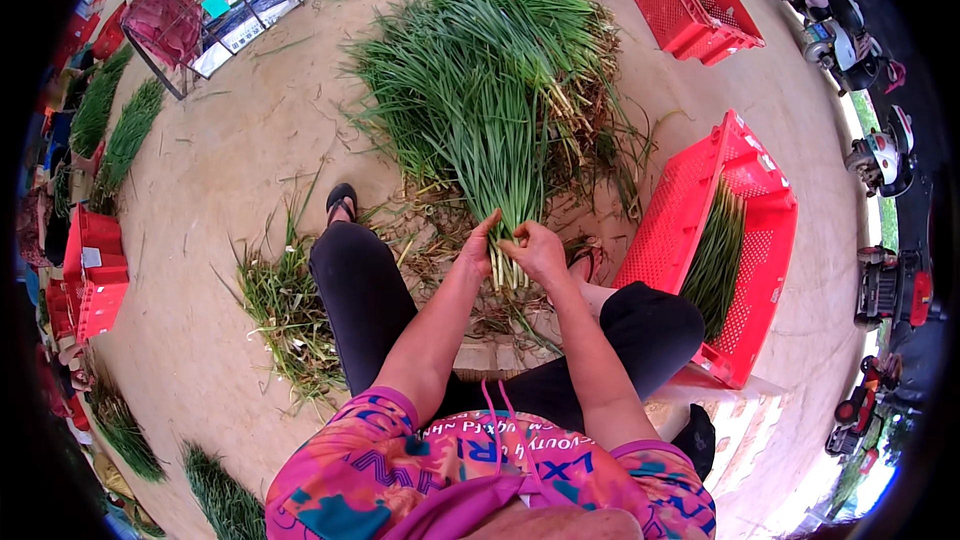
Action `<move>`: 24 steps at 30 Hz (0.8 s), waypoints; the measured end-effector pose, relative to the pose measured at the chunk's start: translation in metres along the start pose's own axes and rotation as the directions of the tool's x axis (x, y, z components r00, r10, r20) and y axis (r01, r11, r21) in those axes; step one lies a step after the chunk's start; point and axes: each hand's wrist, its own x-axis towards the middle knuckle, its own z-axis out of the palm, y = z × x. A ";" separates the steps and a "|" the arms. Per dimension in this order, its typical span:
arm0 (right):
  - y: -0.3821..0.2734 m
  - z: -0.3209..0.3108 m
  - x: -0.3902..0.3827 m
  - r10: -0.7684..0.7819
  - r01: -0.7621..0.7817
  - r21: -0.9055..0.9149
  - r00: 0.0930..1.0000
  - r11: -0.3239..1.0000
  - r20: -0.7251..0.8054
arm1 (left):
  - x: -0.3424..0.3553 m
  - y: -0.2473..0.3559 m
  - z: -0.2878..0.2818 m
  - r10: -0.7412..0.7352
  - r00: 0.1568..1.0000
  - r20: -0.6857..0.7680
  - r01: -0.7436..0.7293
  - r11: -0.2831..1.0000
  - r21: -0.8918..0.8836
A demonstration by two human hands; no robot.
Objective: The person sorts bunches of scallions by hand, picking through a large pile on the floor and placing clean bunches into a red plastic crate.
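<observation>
Between my knees, a bunch of garlic chives (512, 200) lies with its long green leaves pointing away and its pale stem ends toward me. My left hand (479, 248) wraps round the left side of the bunch near the stems, thumb up along it. On the other side, my right hand (538, 252) is closed with its fingertips pinching at the stems; whether it grips the whole bunch or single stalks is hard to tell. Beyond my hands the leaves run into a big pile of garlic chives (450, 70).
At my right stands a red perforated crate (660, 230) holding chives (718, 260); another red crate (680, 0) is farther off. Trimmed leaf waste (285, 315) is heaped by my left leg. A metal-framed cart (215, 15) stands far left. Scooters (880, 160) line the right edge.
</observation>
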 end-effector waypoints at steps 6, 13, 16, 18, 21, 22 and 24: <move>0.013 0.006 -0.004 -0.245 0.266 -0.231 0.962 0.936 0.118 | 0.003 0.002 -0.002 0.028 0.999 0.024 -0.027 0.999 -0.045; 0.019 0.025 -0.008 -0.333 0.319 -0.219 0.943 0.922 -0.029 | 0.008 0.001 -0.004 0.017 1.000 0.022 -0.017 1.000 0.000; 0.028 0.035 -0.004 -0.376 0.353 -0.207 0.923 0.913 -0.085 | 0.005 0.002 -0.002 -0.008 1.000 0.023 0.009 1.000 -0.024; 0.031 0.035 -0.004 -0.438 0.408 -0.222 0.892 0.886 -0.109 | 0.005 0.002 -0.004 -0.005 1.000 0.016 0.006 1.000 -0.031; 0.033 0.014 -0.001 -0.210 0.199 0.096 0.969 0.975 0.131 | 0.004 0.003 -0.002 0.021 0.999 0.046 -0.022 1.000 0.008; 0.039 0.007 0.002 -0.200 0.159 0.225 0.965 0.961 0.171 | 0.003 0.003 0.000 -0.008 0.998 0.068 0.009 1.000 -0.008; 0.027 -0.017 -0.002 -0.097 -0.044 0.467 0.957 0.883 0.274 | 0.000 0.002 0.001 -0.064 0.992 0.107 0.069 0.997 -0.037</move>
